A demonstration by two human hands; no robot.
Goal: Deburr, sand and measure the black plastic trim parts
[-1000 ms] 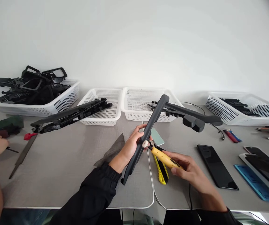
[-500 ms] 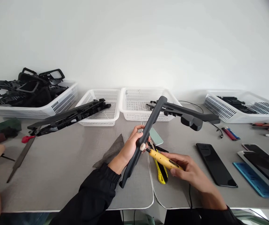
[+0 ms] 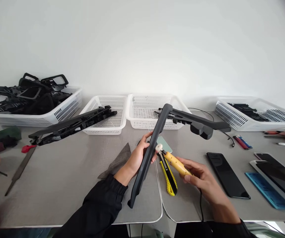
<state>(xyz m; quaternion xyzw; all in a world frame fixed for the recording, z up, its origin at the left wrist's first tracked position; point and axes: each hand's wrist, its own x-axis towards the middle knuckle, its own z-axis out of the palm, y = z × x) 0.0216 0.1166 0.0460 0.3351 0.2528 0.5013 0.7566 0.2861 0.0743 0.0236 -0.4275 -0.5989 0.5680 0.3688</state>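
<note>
My left hand (image 3: 138, 158) grips a long dark grey plastic bar (image 3: 149, 155), tilted from near the table's front edge up toward the baskets. My right hand (image 3: 202, 180) holds a yellow rotary tool (image 3: 176, 164) with a small white tip; the tip touches the bar's right edge just above my left thumb. A cord runs down from the tool past my right wrist. Another long dark part (image 3: 197, 123) with a bulky end lies behind the bar. A yellow and black utility knife (image 3: 168, 173) lies on the table under the tool.
White baskets (image 3: 107, 115) (image 3: 147, 114) stand along the wall; the left one (image 3: 45, 112) is piled with black parts, the right one (image 3: 256, 115) holds a few. A black part (image 3: 73, 125), a file (image 3: 18, 170), a grey cloth (image 3: 119, 160), phones (image 3: 228, 180) lie around. Other people's hands show at both edges.
The rotary tool's tip has slid up along the bar's edge, and the bar has tipped slightly lower at its near end. The person's hand at the left edge has drawn back.
</note>
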